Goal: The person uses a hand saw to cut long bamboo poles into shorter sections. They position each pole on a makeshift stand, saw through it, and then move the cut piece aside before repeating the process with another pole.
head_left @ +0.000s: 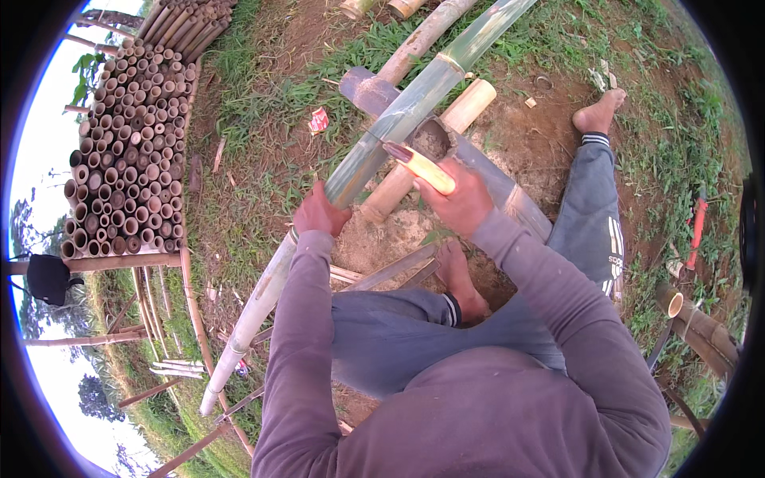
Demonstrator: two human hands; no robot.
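A long green bamboo pole (398, 119) lies slantwise before me, from the upper right to the lower left. My left hand (321, 211) is closed round it near the middle. In my closed right hand (458, 195) is what looks like a saw with a light wooden handle (430, 170). Its dark front end meets the pole's right side, above my left hand; the blade is edge-on and hard to make out. Beneath the pole, a pale bamboo piece (472, 103) crosses a thick grey bamboo length (498, 163) with an opening in its top.
Cut bamboo tubes (127, 151) are stacked at the far left, by a bamboo rail frame (187, 295). My bare feet (462, 287) rest on the soil around the work. A red-handled object (698, 223) and a bamboo piece (709, 338) lie at right. A red wrapper (318, 121) lies in the grass.
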